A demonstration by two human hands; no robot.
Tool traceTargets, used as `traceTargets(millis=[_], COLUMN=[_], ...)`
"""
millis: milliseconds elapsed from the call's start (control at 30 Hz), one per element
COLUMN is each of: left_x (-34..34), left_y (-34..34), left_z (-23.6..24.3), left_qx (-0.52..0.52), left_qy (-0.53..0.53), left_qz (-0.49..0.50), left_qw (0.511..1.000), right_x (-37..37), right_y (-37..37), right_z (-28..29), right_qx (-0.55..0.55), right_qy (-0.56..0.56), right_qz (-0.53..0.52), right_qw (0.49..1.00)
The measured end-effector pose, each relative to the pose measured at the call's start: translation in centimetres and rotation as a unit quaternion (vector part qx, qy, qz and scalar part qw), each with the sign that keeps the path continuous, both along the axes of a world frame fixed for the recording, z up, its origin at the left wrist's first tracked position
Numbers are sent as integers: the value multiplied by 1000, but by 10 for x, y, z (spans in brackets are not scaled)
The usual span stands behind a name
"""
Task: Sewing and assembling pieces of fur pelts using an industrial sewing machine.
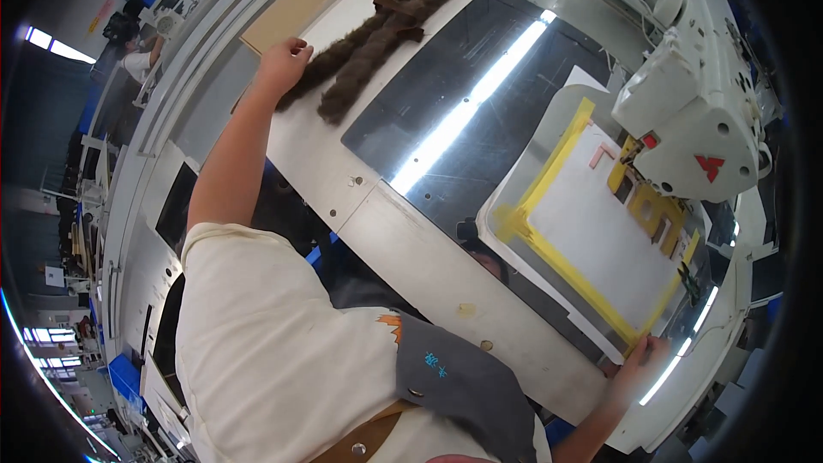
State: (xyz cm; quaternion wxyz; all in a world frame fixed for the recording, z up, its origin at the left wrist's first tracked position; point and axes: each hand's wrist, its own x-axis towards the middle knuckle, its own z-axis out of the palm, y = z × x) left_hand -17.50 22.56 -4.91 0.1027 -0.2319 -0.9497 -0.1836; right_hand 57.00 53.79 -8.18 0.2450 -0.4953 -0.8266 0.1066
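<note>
Fur strips at one hand, template at the other

Left hand fingers curl onto the brown fur strips; right hand fingertips press the yellow-taped template flat, probably steadying it.

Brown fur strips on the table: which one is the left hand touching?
The left hand rests on the end of the thinner, longer fur strip, on the far side. The thicker strip beside it lies untouched, its near end clear of the fingers.

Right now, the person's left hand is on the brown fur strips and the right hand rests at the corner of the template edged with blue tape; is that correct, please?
Not quite: the tape edging the template is yellow, not blue, as the head view shows. The rest holds: the left hand is on the brown fur strips, and the right hand rests at the template's corner.
</note>
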Motion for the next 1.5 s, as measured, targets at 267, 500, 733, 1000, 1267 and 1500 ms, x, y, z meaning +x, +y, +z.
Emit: traceTargets(millis=[267,500,733,1000,1267,1500], left_x=[-35,50,51,125,131,115], left_y=[-274,-468,-542,-358,-362,-374], left_z=[10,-52,-21,35,33,10], left_qx=[-198,-178,-316,-287,-228,-246], left_qy=[-267,-406,-434,-380,-398,-379], left_qz=[297,144,177,247,267,230], left_qw=[895,885,825,844,848,862], right_x=[2,27,35,5,-10,-6], right_y=[6,19,22,6,2,-3], right_z=[-3,-7,-22,0,7,8], right_qx=[32,17,-15,4,8,3], right_qy=[-7,-59,-44,-10,-23,-15], right_qz=[-1,-25,-47,-6,-9,-21], right_qw=[999,998,998,1000,1000,1000])
